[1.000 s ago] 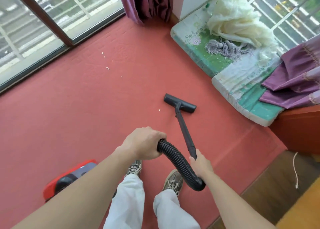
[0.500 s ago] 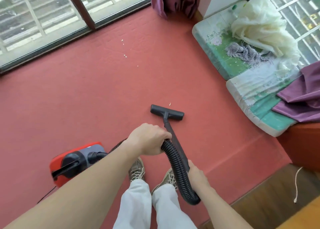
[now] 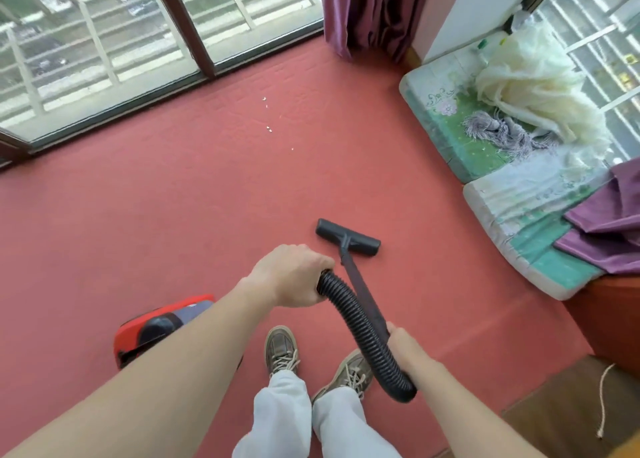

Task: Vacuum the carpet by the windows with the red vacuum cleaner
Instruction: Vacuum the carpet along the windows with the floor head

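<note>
The red vacuum cleaner (image 3: pixel 159 326) sits on the red carpet (image 3: pixel 173 215) at lower left, partly hidden by my left forearm. Its black ribbed hose (image 3: pixel 360 326) loops between my hands. My left hand (image 3: pixel 294 276) grips the hose's upper end. My right hand (image 3: pixel 407 348) grips the lower end of the black wand (image 3: pixel 360 291). The black floor nozzle (image 3: pixel 348 236) lies flat on the carpet ahead of my feet. A few white crumbs (image 3: pixel 268 128) lie on the carpet nearer the windows (image 3: pixel 121 42).
Two cushions (image 3: pixel 512 215) with a cream cloth (image 3: pixel 540 87) and purple fabric (image 3: pixel 609 229) line the right side. A purple curtain (image 3: pixel 367 11) hangs in the corner. Wooden floor with a cord (image 3: pixel 604 402) lies at lower right. My shoes (image 3: pixel 282 348) stand behind the nozzle.
The nozzle has been drawn back toward my feet and passed over a white crumb that no longer shows. The view has swung left and up, showing more window.
</note>
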